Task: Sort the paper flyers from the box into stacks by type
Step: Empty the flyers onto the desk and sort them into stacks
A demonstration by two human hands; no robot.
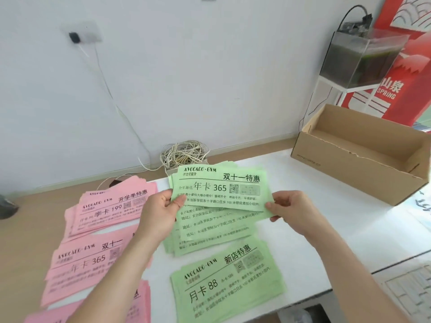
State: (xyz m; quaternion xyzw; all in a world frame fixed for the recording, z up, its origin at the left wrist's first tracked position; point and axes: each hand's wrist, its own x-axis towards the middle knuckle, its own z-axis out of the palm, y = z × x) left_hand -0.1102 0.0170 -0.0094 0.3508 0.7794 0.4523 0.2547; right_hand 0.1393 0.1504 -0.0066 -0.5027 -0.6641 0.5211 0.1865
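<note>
I hold a green flyer (221, 187) printed "年卡 365" by both short edges, just above a loose stack of green flyers (210, 234). My left hand (161, 210) pinches its left edge and my right hand (291, 208) pinches its right edge. Nearer to me lies another green stack (228, 280) headed "月卡 88". Three pink stacks lie to the left: "季卡 199" (109, 208), "年卡 365" (81, 264), and one (137, 306) at the bottom edge, mostly hidden by my left arm. The open cardboard box (345, 169) at the right shows no flyers inside.
A coil of white cable (184, 153) lies by the wall behind the green stacks. A small fish tank (359, 59) on a white stand and a red carton (410, 85) stand behind the box. A dark object (7, 208) sits at the far left edge.
</note>
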